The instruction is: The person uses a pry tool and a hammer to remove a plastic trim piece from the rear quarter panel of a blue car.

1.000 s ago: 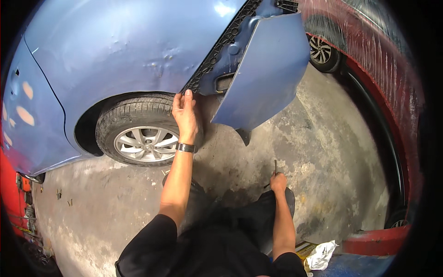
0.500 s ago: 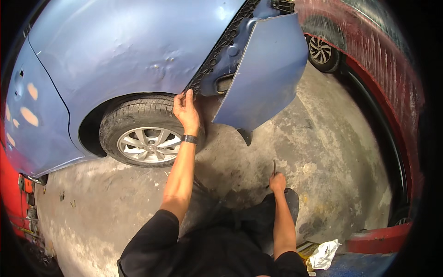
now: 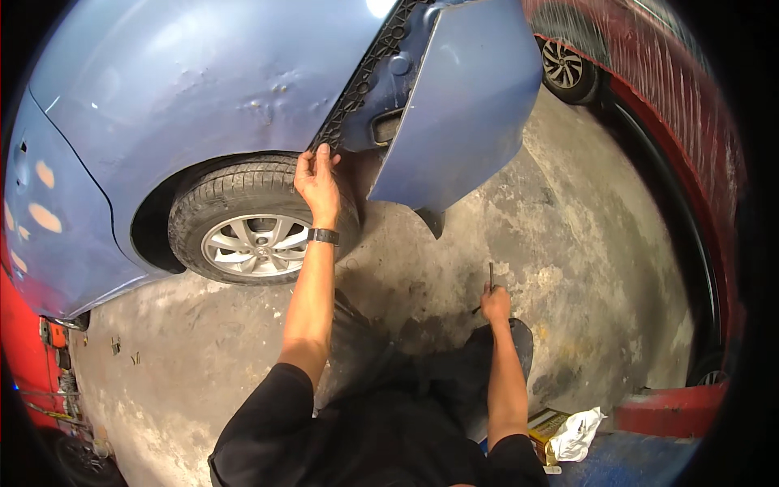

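A blue car (image 3: 187,89) fills the upper left, its wheel (image 3: 243,223) in the arch. The blue bumper panel (image 3: 462,105) hangs loose from the body, with a black ribbed bracket (image 3: 361,77) exposed along the seam. My left hand (image 3: 318,180), with a dark watch on the wrist, presses on the lower end of that bracket at the edge of the wheel arch. My right hand (image 3: 495,304) is low over the concrete floor, closed around a thin dark tool (image 3: 490,274) that points upward.
A red car (image 3: 673,122) curves along the right side, with another wheel (image 3: 564,65) at the top right. A crumpled white rag (image 3: 578,434) and a yellow box lie by my right elbow. Red equipment (image 3: 24,341) stands at the far left.
My left hand stays on the bracket by the wheel arch and my right hand keeps the tool over the floor. The view has shifted slightly; nothing else moved.
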`<state>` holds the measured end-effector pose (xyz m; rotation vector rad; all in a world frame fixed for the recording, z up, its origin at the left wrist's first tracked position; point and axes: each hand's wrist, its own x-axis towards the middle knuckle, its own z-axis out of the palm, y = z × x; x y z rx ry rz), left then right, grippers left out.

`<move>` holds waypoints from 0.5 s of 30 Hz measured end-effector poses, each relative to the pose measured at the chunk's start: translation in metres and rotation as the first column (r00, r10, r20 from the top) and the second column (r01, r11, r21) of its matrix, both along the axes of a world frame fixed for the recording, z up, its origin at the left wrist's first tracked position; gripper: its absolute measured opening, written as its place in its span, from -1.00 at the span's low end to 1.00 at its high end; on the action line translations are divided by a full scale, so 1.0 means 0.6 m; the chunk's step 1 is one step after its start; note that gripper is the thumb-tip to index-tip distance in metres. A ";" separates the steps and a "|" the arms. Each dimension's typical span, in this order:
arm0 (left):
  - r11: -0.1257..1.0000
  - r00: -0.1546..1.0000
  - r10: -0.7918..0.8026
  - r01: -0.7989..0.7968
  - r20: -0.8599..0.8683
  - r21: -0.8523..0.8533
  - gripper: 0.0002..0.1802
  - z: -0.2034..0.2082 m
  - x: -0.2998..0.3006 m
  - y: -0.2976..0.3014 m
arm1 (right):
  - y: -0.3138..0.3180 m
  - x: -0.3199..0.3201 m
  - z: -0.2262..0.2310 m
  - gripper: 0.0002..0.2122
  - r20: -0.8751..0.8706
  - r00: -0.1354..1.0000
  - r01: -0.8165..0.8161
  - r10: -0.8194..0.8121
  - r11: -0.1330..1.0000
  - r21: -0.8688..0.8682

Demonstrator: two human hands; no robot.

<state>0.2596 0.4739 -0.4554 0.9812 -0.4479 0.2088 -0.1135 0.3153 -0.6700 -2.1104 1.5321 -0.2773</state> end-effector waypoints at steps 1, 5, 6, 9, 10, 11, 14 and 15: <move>0.998 0.999 0.048 -0.048 0.007 0.026 -0.78 0.002 0.003 -0.002 | -0.006 -0.006 -0.004 -0.57 -0.005 1.000 -0.015 0.015 1.000 -0.015; 0.991 0.996 0.039 -0.049 0.084 0.127 -0.69 -0.010 0.020 0.004 | -0.035 -0.049 -0.034 -0.49 0.490 0.822 0.158 -0.288 0.944 0.291; 0.992 0.996 0.060 -0.067 0.063 0.106 -0.68 -0.014 0.023 0.002 | -0.041 -0.053 -0.046 -0.55 0.526 0.760 0.155 -0.382 0.892 0.424; 1.000 1.000 0.011 -0.011 0.024 -0.009 -0.72 -0.020 0.036 0.000 | -0.050 -0.060 -0.098 -0.65 0.486 0.567 0.141 -0.665 0.660 0.738; 1.000 1.000 -0.003 0.003 0.031 -0.016 -0.71 -0.023 0.038 0.001 | -0.048 -0.063 -0.122 -0.66 0.426 0.516 0.142 -0.743 0.565 0.813; 1.000 1.000 -0.014 0.014 0.025 -0.017 -0.71 -0.024 0.041 0.000 | -0.047 -0.070 -0.147 -0.67 0.376 0.529 0.161 -0.761 0.525 0.836; 1.000 0.995 -0.020 0.021 0.094 -0.011 -0.72 -0.029 0.048 0.002 | -0.042 -0.091 -0.239 -0.68 0.206 0.496 0.265 -0.843 0.373 0.889; 1.000 0.995 -0.009 0.010 0.100 -0.002 -0.73 -0.030 0.050 0.003 | -0.046 -0.101 -0.266 -0.67 0.212 0.492 0.276 -0.844 0.382 0.882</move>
